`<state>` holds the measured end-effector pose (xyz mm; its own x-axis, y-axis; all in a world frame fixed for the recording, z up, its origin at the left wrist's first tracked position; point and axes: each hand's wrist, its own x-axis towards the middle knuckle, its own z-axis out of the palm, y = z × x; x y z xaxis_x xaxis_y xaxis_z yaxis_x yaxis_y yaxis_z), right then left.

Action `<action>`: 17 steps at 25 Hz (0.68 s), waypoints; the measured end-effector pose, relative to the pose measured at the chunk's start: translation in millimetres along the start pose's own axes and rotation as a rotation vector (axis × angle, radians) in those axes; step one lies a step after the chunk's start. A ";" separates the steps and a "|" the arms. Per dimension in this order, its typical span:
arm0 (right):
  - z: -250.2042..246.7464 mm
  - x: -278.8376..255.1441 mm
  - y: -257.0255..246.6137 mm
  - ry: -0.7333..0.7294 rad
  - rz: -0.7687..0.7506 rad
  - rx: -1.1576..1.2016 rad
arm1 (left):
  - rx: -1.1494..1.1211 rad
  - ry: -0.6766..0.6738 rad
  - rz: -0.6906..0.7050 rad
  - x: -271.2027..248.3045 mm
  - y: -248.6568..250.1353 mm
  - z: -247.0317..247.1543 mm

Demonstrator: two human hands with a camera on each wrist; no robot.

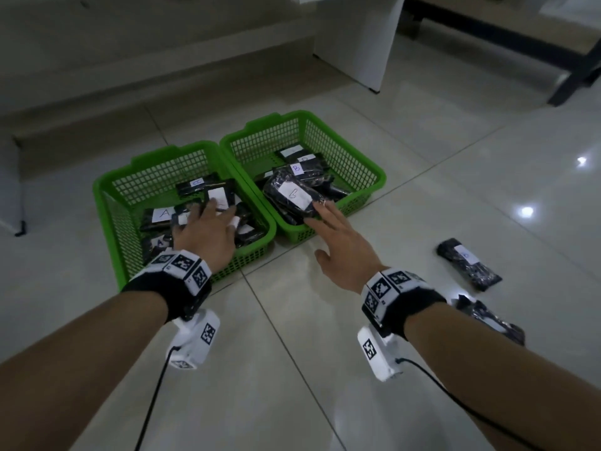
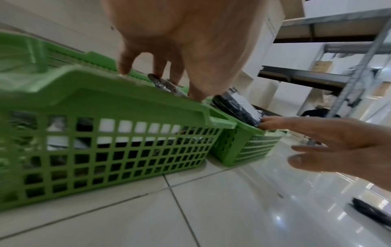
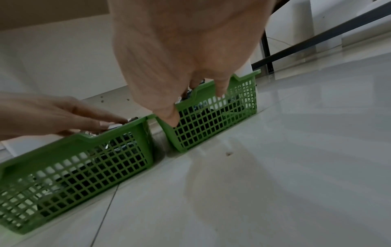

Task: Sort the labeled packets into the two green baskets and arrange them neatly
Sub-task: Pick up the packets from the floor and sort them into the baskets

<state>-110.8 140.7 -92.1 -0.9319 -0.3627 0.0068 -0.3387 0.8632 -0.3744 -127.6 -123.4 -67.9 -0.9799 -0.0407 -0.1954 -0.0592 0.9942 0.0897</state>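
Two green baskets stand side by side on the tiled floor. The left basket [image 1: 107, 196] holds black packets with white labels, one marked A [image 1: 161, 214]. My left hand [image 1: 205, 229] lies over them, fingers spread and straight, touching the top packets. The right basket [image 1: 374, 170] holds packets marked B. A large black packet [image 1: 292, 196] leans on top near its front rim. My right hand [image 1: 335, 242] is open, its straight fingertips touching that packet's near end [image 2: 234, 107]. Neither hand grips anything.
Two more black packets lie on the floor at my right, one further off [image 1: 468, 265] and one beside my right forearm [image 1: 491, 320]. A white cabinet [image 1: 357, 43] and a dark-framed table [image 1: 569, 60] stand behind the baskets. A low ledge runs along the left wall.
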 end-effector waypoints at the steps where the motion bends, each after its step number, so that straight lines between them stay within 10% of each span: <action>1: -1.6 1.0 -1.1 -0.011 0.009 0.016 | 0.022 -0.058 -0.054 1.6 -2.9 -4.0; 5: -5.0 -7.0 -7.8 0.114 0.008 0.052 | 0.028 0.024 -0.020 -4.8 25.5 -13.2; 10: -12.3 -77.6 36.7 0.314 0.299 0.143 | -0.082 0.260 0.549 -30.6 111.9 -0.5; 14: -28.5 -161.8 104.1 0.486 0.598 0.083 | -0.120 0.082 0.794 -53.7 197.4 38.0; 17: -38.4 -211.5 137.0 0.345 0.856 0.219 | -0.103 -0.012 0.888 -54.1 259.4 59.8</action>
<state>34.9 349.1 -109.2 -0.8513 0.5169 -0.0902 0.4766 0.6899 -0.5449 -78.6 142.7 -92.5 -0.6703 0.7417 -0.0222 0.7034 0.6447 0.2995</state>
